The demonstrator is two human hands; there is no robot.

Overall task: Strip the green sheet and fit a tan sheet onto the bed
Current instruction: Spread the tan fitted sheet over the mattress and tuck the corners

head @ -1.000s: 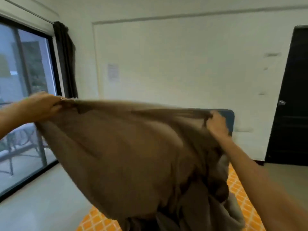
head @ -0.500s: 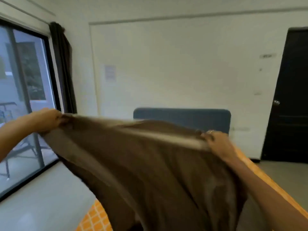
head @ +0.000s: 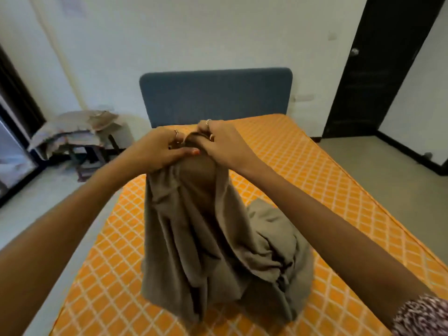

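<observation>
Head view shows your left hand and right hand close together above the middle of the bed, each with a closed grip on the top edge of the tan sheet. It hangs down from them and bunches on the bare orange mattress, toward the near end. No green sheet lies on the bed, so you seem to be at the fitting step. Next, I think, you must find a corner and spread the sheet toward the headboard.
</observation>
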